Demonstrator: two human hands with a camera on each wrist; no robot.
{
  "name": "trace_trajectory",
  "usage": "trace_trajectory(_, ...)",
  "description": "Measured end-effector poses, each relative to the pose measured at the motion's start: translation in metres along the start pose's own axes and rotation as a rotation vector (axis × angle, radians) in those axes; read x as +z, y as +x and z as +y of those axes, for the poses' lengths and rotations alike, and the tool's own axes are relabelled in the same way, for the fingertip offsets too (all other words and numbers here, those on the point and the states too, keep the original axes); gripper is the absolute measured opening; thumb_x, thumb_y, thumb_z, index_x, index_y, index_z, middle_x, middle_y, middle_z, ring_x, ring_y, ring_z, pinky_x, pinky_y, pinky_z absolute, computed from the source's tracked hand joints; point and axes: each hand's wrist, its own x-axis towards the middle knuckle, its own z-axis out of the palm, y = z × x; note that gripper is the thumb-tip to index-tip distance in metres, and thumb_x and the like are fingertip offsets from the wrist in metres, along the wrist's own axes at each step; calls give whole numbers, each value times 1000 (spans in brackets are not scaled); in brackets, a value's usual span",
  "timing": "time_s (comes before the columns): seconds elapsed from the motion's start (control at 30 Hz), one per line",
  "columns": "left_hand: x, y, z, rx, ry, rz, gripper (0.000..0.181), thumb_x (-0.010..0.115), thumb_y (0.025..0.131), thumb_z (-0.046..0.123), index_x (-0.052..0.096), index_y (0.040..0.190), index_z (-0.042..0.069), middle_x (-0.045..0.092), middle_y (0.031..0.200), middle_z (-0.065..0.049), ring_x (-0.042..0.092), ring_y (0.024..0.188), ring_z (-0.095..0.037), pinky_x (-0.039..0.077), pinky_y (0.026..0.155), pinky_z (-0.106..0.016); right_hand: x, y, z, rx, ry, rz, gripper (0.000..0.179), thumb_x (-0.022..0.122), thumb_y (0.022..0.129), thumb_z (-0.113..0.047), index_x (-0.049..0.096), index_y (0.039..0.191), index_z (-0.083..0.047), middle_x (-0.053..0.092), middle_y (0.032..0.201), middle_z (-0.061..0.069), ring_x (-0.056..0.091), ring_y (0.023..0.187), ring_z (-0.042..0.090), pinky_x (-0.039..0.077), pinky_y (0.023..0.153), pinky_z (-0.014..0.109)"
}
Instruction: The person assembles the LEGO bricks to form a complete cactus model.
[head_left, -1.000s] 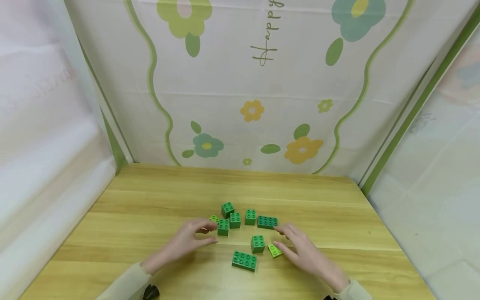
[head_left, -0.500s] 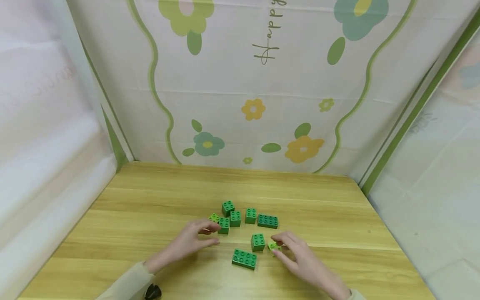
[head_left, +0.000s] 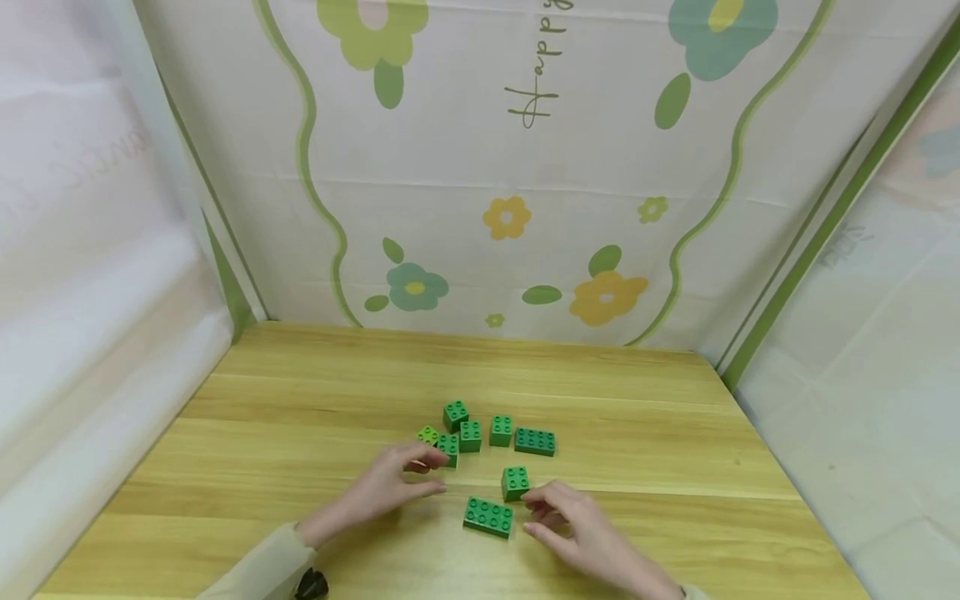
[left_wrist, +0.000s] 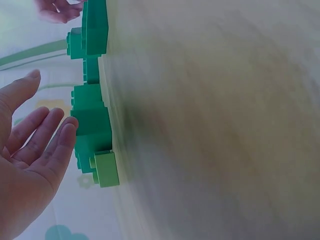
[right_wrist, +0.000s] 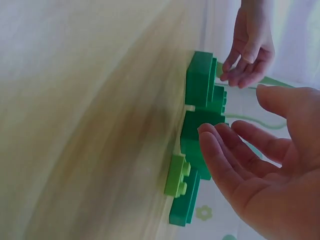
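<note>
My left hand point(head_left: 390, 482) hovers at the left of a group of toy building bricks, its fingers loosely bent and holding nothing. Its fingertips overlap the near green square brick point(head_left: 448, 448) in the head view; a lime brick point(head_left: 427, 435) lies just behind. My right hand point(head_left: 581, 532) holds nothing either, fingers relaxed and thumb apart. Its fingertips are right at the edge of another green square brick point(head_left: 515, 482). A long green brick point(head_left: 488, 517) lies between the hands. The right-hand lime brick point(right_wrist: 175, 175), hidden by the hand in the head view, sits on the table.
Behind lie more green square bricks, one at the back point(head_left: 455, 415), one in the middle point(head_left: 470, 436) and one further right point(head_left: 501, 430). A dark green long brick point(head_left: 535, 441) is beside them. White flowered cloth point(head_left: 465, 167) walls off the wooden table point(head_left: 300, 375) at the back and sides.
My right hand has come left and toward me, from the dark green and lime bricks to beside the green square brick. The left hand has shifted slightly right. The bricks look unmoved.
</note>
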Motion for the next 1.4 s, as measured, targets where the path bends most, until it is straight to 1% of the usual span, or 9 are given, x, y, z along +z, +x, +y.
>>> trace_trajectory(0.2,5,2,-1,7,-23,-22,38,75,86,21,66,115,-1,71,113,-18,69,102,-34,60,89,-39,8,2,-2,98,1,-37,26,70,92,-19,65,112,-4,70,99,5,67,84,7,59,72,18)
trace_trajectory(0.33,8,3,0,5,-20,-35,39,75,86,23,66,115,-1,71,113,-18,69,102,-33,60,89,-35,12,2,-4,139,-6,-52,27,71,91,-21,65,112,-4,69,98,4,66,84,6,58,71,17)
trace_trajectory(0.5,13,5,2,5,-12,-49,39,76,86,22,66,117,0,71,114,-17,70,102,-31,60,89,-30,16,4,-7,147,-44,-34,29,74,89,-22,67,110,-4,68,97,2,64,82,5,58,70,17)
trace_trajectory(0.67,17,8,3,10,-25,-64,38,76,86,20,66,117,0,72,114,-17,70,102,-30,60,88,-27,21,8,-9,133,-142,-26,30,77,86,-20,68,110,-4,68,99,1,63,83,4,57,69,16)
trace_trajectory(0.83,20,10,5,11,-27,-79,37,76,86,22,67,115,0,72,112,-16,71,100,-29,59,87,-23,23,10,-11,150,-214,-41,29,77,85,-19,68,109,-8,68,101,-1,63,86,4,57,72,16)
trace_trajectory(1.0,22,13,6,11,-21,-79,37,76,86,24,67,114,1,72,112,-16,71,100,-28,59,87,-22,20,10,-13,167,-227,-64,26,77,85,-14,67,108,-7,66,98,-2,60,83,3,55,69,15)
trace_trajectory(1.17,25,17,5,3,-17,-88,37,77,86,24,68,114,2,72,113,-15,70,101,-27,58,87,-20,12,4,-13,194,-228,-78,25,77,84,-11,67,107,-6,63,92,-3,55,79,1,51,64,14)
trace_trajectory(1.27,27,19,6,-1,-12,-97,38,76,86,24,68,115,2,72,113,-15,70,102,-27,58,87,-20,7,-1,-13,207,-221,-81,25,77,84,-11,68,107,-6,63,92,-3,55,79,1,51,65,15)
trace_trajectory(1.4,31,22,9,6,-6,-103,36,76,86,22,68,115,1,72,113,-15,71,101,-27,59,87,-21,0,-6,-12,221,-226,-97,25,77,85,-13,68,108,-7,65,97,-4,58,83,2,54,68,17)
